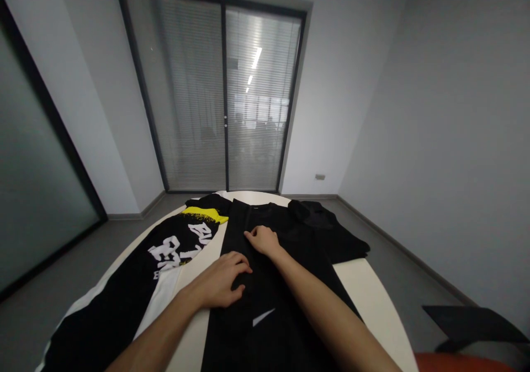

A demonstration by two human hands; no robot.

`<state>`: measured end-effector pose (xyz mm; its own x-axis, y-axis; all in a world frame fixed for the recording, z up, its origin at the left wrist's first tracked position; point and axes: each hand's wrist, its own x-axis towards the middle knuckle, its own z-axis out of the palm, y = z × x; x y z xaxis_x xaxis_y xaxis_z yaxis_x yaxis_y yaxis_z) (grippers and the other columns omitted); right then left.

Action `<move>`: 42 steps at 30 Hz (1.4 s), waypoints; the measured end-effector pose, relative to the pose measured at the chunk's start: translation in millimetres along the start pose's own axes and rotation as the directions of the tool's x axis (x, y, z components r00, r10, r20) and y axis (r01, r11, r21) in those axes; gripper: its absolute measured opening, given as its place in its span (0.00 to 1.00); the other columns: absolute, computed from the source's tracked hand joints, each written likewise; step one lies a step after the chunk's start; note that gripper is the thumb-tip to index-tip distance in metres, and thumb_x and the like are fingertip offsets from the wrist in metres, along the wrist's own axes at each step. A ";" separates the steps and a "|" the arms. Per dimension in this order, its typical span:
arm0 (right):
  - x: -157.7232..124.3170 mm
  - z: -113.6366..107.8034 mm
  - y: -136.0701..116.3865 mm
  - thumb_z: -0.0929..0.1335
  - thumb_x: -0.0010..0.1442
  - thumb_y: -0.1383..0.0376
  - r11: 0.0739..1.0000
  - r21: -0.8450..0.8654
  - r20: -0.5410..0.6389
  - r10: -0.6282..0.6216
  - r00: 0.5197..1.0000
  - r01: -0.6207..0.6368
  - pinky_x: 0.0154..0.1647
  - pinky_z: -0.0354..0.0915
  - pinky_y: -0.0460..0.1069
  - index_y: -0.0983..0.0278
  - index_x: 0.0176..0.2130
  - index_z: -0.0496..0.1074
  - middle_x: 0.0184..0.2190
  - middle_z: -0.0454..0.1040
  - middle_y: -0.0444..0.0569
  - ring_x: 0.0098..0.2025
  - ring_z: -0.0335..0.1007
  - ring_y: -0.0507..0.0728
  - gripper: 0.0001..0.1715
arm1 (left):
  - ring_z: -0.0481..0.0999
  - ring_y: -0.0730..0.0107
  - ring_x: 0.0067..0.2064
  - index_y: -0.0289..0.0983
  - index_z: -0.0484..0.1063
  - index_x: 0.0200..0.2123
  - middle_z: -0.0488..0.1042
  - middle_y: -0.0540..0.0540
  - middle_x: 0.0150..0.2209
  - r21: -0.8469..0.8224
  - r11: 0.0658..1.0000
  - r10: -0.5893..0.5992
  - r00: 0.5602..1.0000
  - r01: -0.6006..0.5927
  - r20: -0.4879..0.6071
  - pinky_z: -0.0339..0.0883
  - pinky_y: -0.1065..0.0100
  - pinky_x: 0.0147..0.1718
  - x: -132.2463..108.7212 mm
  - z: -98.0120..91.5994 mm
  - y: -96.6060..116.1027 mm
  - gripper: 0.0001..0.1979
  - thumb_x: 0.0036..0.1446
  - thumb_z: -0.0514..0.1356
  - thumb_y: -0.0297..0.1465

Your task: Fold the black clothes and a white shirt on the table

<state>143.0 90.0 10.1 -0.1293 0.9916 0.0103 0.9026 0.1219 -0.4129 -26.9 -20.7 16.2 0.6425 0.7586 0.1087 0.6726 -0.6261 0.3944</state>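
at your 12 o'clock you face a dark-framed glazed partition (pixel 226 85) with slatted blinds (pixel 186 112); bright light strips (pixel 256 57) show in its right pane. beside it is a plain pale wall (pixel 351 85), with a small plate (pixel 320 177) low at 1 o'clock. a grey wall (pixel 455 140) fills your 2 o'clock, a dark-edged frosted panel (pixel 33 168) your 10. the floor (pixel 111 239) is grey. your cream, round-edged table (pixel 372 300) lies straight ahead; at 3 o'clock, partly cut off, is a chair (pixel 455 363) with an orange-red seat and black armrest (pixel 476 322).
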 end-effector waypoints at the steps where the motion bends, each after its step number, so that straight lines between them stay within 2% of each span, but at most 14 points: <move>1: 5.1 1.5 -1.6 0.65 0.64 0.48 1.000 0.011 0.002 0.006 1.000 -0.006 0.50 0.61 0.56 0.61 0.38 0.79 0.41 0.80 0.53 0.48 0.74 0.63 0.22 | 0.70 0.59 0.55 0.45 0.76 0.50 0.73 0.46 0.52 -0.035 0.999 0.023 1.000 -0.022 0.021 0.61 0.61 0.58 -0.3 -3.5 1.7 0.19 0.54 0.62 0.31; 3: 12.0 3.5 -3.4 0.67 0.63 0.52 1.000 0.023 0.003 -0.003 1.000 0.003 0.51 0.61 0.56 0.61 0.35 0.79 0.39 0.80 0.51 0.47 0.75 0.62 0.17 | 0.70 0.60 0.52 0.48 0.79 0.45 0.73 0.48 0.49 -0.102 0.994 0.047 0.997 -0.041 0.064 0.63 0.62 0.56 -0.5 -8.1 5.6 0.15 0.53 0.64 0.31; 5: 15.6 4.2 -3.9 0.67 0.64 0.55 0.999 0.031 -0.011 -0.027 1.000 0.027 0.51 0.60 0.55 0.61 0.35 0.78 0.38 0.80 0.50 0.47 0.75 0.61 0.14 | 0.68 0.60 0.54 0.49 0.81 0.41 0.71 0.49 0.51 -0.150 0.987 0.072 0.993 -0.057 0.095 0.61 0.61 0.58 -0.6 -10.0 10.7 0.12 0.51 0.68 0.33; 9: 18.1 4.4 0.0 0.61 0.69 0.57 0.994 0.055 -0.076 -0.086 0.993 0.090 0.50 0.60 0.53 0.62 0.45 0.73 0.43 0.79 0.52 0.48 0.73 0.59 0.15 | 0.62 0.55 0.59 0.52 0.82 0.39 0.67 0.50 0.55 -0.194 0.975 0.139 0.979 -0.109 0.152 0.57 0.58 0.61 -1.6 -7.5 23.2 0.14 0.47 0.73 0.39; 13: 19.6 6.0 13.0 0.67 0.65 0.58 0.981 0.092 -0.040 -0.165 0.985 0.168 0.44 0.63 0.49 0.62 0.51 0.69 0.41 0.78 0.50 0.43 0.74 0.57 0.17 | 0.62 0.55 0.57 0.50 0.82 0.36 0.68 0.49 0.52 -0.223 0.965 0.191 0.954 -0.140 0.230 0.57 0.56 0.59 -0.9 -0.1 29.7 0.14 0.45 0.73 0.44; 16: 19.2 6.5 26.9 0.70 0.62 0.61 0.926 0.138 0.002 -0.356 0.935 0.352 0.43 0.63 0.48 0.59 0.55 0.69 0.39 0.77 0.46 0.40 0.73 0.55 0.22 | 0.63 0.57 0.56 0.47 0.82 0.32 0.70 0.50 0.50 -0.260 0.952 0.226 0.945 -0.162 0.238 0.57 0.58 0.57 0.4 3.5 30.7 0.11 0.46 0.73 0.43; 19: 14.0 9.0 38.5 0.67 0.64 0.65 0.841 0.133 -0.007 -0.529 0.849 0.525 0.49 0.63 0.50 0.59 0.52 0.75 0.42 0.76 0.49 0.44 0.71 0.56 0.16 | 0.64 0.59 0.55 0.46 0.81 0.31 0.72 0.51 0.46 -0.298 0.937 0.255 0.941 -0.183 0.224 0.57 0.60 0.56 0.7 4.7 33.7 0.10 0.47 0.73 0.42; 22: 4.2 15.6 43.5 0.64 0.67 0.64 0.845 0.098 -0.075 -0.521 0.850 0.526 0.55 0.61 0.53 0.59 0.52 0.76 0.48 0.75 0.51 0.51 0.68 0.58 0.16 | 0.64 0.58 0.55 0.46 0.80 0.33 0.73 0.51 0.45 -0.295 0.940 0.243 0.942 -0.170 0.231 0.57 0.59 0.55 0.2 6.5 38.8 0.13 0.45 0.74 0.43; 27: -8.9 22.1 42.1 0.61 0.69 0.62 0.877 0.076 -0.165 -0.458 0.873 0.474 0.57 0.61 0.54 0.59 0.61 0.68 0.53 0.73 0.52 0.54 0.66 0.59 0.24 | 0.66 0.59 0.54 0.47 0.81 0.34 0.74 0.50 0.43 -0.353 0.912 0.303 0.924 -0.210 0.235 0.59 0.60 0.54 1.8 11.8 44.4 0.10 0.50 0.71 0.44; 32: -16.7 14.4 39.6 0.60 0.69 0.55 0.894 -0.026 -0.095 -0.448 0.889 0.448 0.60 0.59 0.57 0.58 0.63 0.67 0.60 0.70 0.53 0.60 0.62 0.62 0.26 | 0.66 0.58 0.58 0.45 0.80 0.34 0.74 0.49 0.49 -0.393 0.886 0.337 0.924 -0.246 0.180 0.58 0.59 0.57 4.2 14.6 50.3 0.10 0.51 0.70 0.43; 35: -21.0 10.9 40.7 0.59 0.70 0.54 0.893 -0.061 -0.100 -0.451 0.887 0.447 0.63 0.56 0.59 0.57 0.66 0.61 0.63 0.66 0.52 0.63 0.60 0.61 0.29 | 0.71 0.62 0.53 0.44 0.79 0.37 0.75 0.49 0.47 -0.360 0.906 0.284 0.950 -0.221 0.130 0.63 0.62 0.54 5.2 14.5 53.1 0.10 0.51 0.70 0.38; 38: -22.0 12.6 45.2 0.56 0.72 0.56 0.924 -0.065 -0.147 -0.383 0.912 0.377 0.64 0.54 0.59 0.59 0.66 0.61 0.64 0.66 0.53 0.64 0.59 0.61 0.28 | 0.71 0.62 0.54 0.42 0.76 0.43 0.74 0.46 0.52 -0.201 0.974 0.109 0.994 -0.107 0.000 0.61 0.61 0.58 7.7 20.0 47.3 0.10 0.57 0.64 0.33; 40: -20.4 15.0 49.7 0.56 0.72 0.58 0.933 -0.042 -0.143 -0.359 0.922 0.357 0.65 0.54 0.57 0.62 0.65 0.63 0.63 0.67 0.53 0.65 0.60 0.60 0.27 | 0.62 0.54 0.64 0.41 0.72 0.54 0.64 0.42 0.64 -0.048 0.999 -0.019 0.997 0.015 -0.080 0.52 0.52 0.65 10.2 28.8 38.5 0.18 0.61 0.60 0.37; 42: -17.5 15.6 54.7 0.55 0.72 0.60 0.929 -0.007 -0.176 -0.365 0.914 0.369 0.64 0.56 0.54 0.64 0.62 0.65 0.61 0.69 0.53 0.63 0.62 0.58 0.26 | 0.48 0.48 0.71 0.40 0.60 0.66 0.51 0.40 0.71 0.046 0.990 -0.128 0.989 0.131 -0.071 0.43 0.45 0.67 12.4 38.5 29.8 0.30 0.64 0.55 0.45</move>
<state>188.2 78.6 -26.8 -0.3752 0.8698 0.3204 0.7940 0.4800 -0.3731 15.3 -36.9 -5.7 0.5239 0.8430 0.1216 0.7672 -0.5291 0.3625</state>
